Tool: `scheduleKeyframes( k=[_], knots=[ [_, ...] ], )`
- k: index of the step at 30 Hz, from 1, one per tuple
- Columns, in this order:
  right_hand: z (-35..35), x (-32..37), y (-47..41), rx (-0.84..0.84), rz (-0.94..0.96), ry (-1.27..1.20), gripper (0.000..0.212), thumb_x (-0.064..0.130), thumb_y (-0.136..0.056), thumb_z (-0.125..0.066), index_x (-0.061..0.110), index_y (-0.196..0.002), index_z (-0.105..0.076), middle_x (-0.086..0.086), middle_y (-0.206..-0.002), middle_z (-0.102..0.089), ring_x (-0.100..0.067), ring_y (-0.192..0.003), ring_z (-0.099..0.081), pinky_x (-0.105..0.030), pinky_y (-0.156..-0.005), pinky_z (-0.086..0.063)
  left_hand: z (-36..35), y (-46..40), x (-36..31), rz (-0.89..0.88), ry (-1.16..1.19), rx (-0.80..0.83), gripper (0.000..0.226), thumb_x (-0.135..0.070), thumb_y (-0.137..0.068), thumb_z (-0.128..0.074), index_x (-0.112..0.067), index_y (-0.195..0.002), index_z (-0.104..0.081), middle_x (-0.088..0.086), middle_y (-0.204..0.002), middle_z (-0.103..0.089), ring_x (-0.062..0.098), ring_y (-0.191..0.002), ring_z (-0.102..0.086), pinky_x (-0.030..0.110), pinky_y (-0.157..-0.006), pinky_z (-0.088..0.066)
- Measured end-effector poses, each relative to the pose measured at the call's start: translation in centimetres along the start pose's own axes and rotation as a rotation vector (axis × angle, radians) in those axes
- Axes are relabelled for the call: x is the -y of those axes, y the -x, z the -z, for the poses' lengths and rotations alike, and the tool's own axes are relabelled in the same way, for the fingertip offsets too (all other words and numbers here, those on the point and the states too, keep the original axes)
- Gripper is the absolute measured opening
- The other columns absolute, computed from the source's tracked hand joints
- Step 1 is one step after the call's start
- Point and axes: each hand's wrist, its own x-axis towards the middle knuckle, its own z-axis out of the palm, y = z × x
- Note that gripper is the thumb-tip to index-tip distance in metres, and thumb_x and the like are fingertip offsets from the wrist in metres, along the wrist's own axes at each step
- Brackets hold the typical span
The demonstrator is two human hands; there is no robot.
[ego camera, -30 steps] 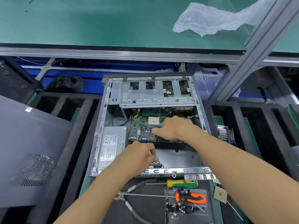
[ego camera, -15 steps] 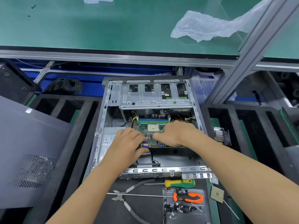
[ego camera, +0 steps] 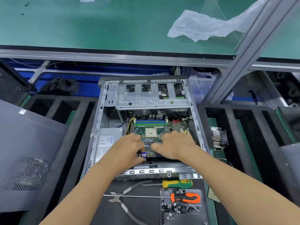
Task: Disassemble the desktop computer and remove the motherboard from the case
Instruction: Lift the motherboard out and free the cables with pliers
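Note:
An open grey computer case (ego camera: pixel 103 101) lies flat in front of me, its drive cage (ego camera: pixel 151 98) at the far end. Inside sits the green motherboard (ego camera: pixel 151 127) with a white CPU socket in its middle. My left hand (ego camera: pixel 129 146) grips the board's near left edge, its fingers curled round the blue port there. My right hand (ego camera: pixel 175 145) holds the board's near right part, thumb toward the middle. A silver power supply (ego camera: pixel 105 143) lies to the left of the board inside the case.
A grey side panel (ego camera: pixel 27 153) leans at the left. Near me lie pliers (ego camera: pixel 123 198), a yellow-green screwdriver (ego camera: pixel 177 183), an orange-handled tool (ego camera: pixel 186 198) and a tray of screws (ego camera: pixel 177 208). A heatsink (ego camera: pixel 218 138) rests in the black foam at the right. A plastic bag (ego camera: pixel 203 26) lies on the green bench.
My left hand moved from the case's near rail up onto the motherboard's near left edge. My right hand shifted slightly right on the board. More of the board shows now.

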Motion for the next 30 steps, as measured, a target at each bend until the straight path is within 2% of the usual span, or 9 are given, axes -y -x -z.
scheduleKeyframes(
  k=[3, 8, 12, 15, 17, 19, 21, 23, 30],
  knots=[
    [-0.5, 0.3, 0.2, -0.035, 0.021, 0.018, 0.061, 0.066, -0.084, -0.026, 0.018, -0.102, -0.058, -0.003, -0.082, -0.049, -0.026, -0.079, -0.054, -0.029, -0.054, -0.034, 0.3, -0.3, 0.1, 0.008, -0.051, 0.085, 0.031, -0.048, -0.08, -0.072, -0.023, -0.095, -0.065, -0.01, -0.093, -0.045, 0.012, -0.095, -0.044, 0.025, -0.082, -0.034],
    [0.1, 0.5, 0.5, -0.157, 0.028, 0.008, 0.06, 0.065, -0.081, -0.026, 0.017, -0.088, -0.06, -0.003, -0.075, -0.05, -0.026, -0.074, -0.055, -0.03, -0.057, -0.038, 0.6, 0.2, 0.0, 0.022, 0.075, -0.054, 0.015, -0.02, -0.074, -0.073, -0.013, -0.079, -0.06, -0.001, -0.09, -0.05, 0.017, -0.087, -0.047, 0.027, -0.072, -0.041],
    [0.5, 1.2, 0.8, -0.132, 0.014, 0.002, 0.058, 0.066, -0.081, -0.026, 0.016, -0.074, -0.054, -0.002, -0.073, -0.05, -0.023, -0.068, -0.051, -0.028, -0.053, -0.032, 0.8, 0.4, 0.1, 0.03, 0.168, -0.062, 0.027, -0.015, -0.065, -0.073, -0.019, -0.068, -0.046, -0.004, -0.086, -0.048, 0.014, -0.081, -0.042, 0.027, -0.065, -0.041],
    [0.9, 1.2, 1.0, -0.113, -0.001, -0.009, 0.059, 0.068, -0.082, -0.026, 0.016, -0.076, -0.054, -0.001, -0.074, -0.049, -0.024, -0.07, -0.051, -0.029, -0.053, -0.031, 1.1, 0.4, 0.3, 0.033, 0.266, -0.046, 0.034, -0.013, -0.065, -0.072, -0.027, -0.065, -0.041, -0.005, -0.087, -0.049, 0.011, -0.083, -0.043, 0.024, -0.07, -0.039],
    [1.4, 1.1, 1.1, -0.103, -0.006, -0.03, 0.061, 0.07, -0.082, -0.025, 0.017, -0.083, -0.056, 0.0, -0.074, -0.047, -0.026, -0.073, -0.052, -0.03, -0.055, -0.034, 1.7, 0.3, 0.5, 0.058, 0.327, -0.038, 0.038, -0.015, -0.065, -0.072, -0.034, -0.063, -0.039, -0.004, -0.089, -0.053, 0.014, -0.087, -0.048, 0.029, -0.075, -0.043],
    [1.9, 1.0, 1.2, -0.091, -0.014, -0.042, 0.062, 0.071, -0.081, -0.025, 0.017, -0.078, -0.054, 0.001, -0.073, -0.047, -0.023, -0.068, -0.05, -0.029, -0.055, -0.034, 2.5, 0.3, 0.6, 0.084, 0.371, -0.028, 0.032, -0.022, -0.062, -0.069, -0.035, -0.063, -0.04, -0.004, -0.09, -0.054, 0.019, -0.09, -0.051, 0.036, -0.078, -0.047],
    [2.1, 1.0, 1.4, -0.081, -0.017, -0.048, 0.059, 0.071, -0.081, -0.024, 0.018, -0.07, -0.049, 0.0, -0.073, -0.049, -0.02, -0.064, -0.048, -0.027, -0.054, -0.034, 3.1, 0.3, 0.6, 0.089, 0.385, -0.007, 0.025, -0.031, -0.058, -0.064, -0.035, -0.061, -0.04, -0.006, -0.089, -0.054, 0.017, -0.09, -0.051, 0.036, -0.078, -0.047],
    [2.0, 1.1, 1.7, -0.082, -0.019, -0.048, 0.061, 0.072, -0.081, -0.022, 0.017, -0.074, -0.049, 0.001, -0.074, -0.048, -0.02, -0.065, -0.047, -0.027, -0.054, -0.033, 3.5, 0.4, 0.4, 0.074, 0.366, 0.031, 0.024, -0.037, -0.056, -0.062, -0.033, -0.059, -0.039, -0.009, -0.088, -0.051, 0.013, -0.088, -0.049, 0.035, -0.076, -0.047],
    [1.0, 1.2, 3.3, -0.141, -0.046, -0.172, 0.064, 0.07, -0.083, -0.023, 0.016, -0.092, -0.055, 0.001, -0.074, -0.039, -0.025, -0.072, -0.047, -0.03, -0.057, -0.037, 3.6, 0.7, 0.5, 0.058, 0.368, 0.063, 0.039, -0.018, -0.063, -0.075, -0.035, -0.059, -0.041, -0.007, -0.091, -0.054, 0.012, -0.088, -0.05, 0.03, -0.076, -0.045]
  ],
)
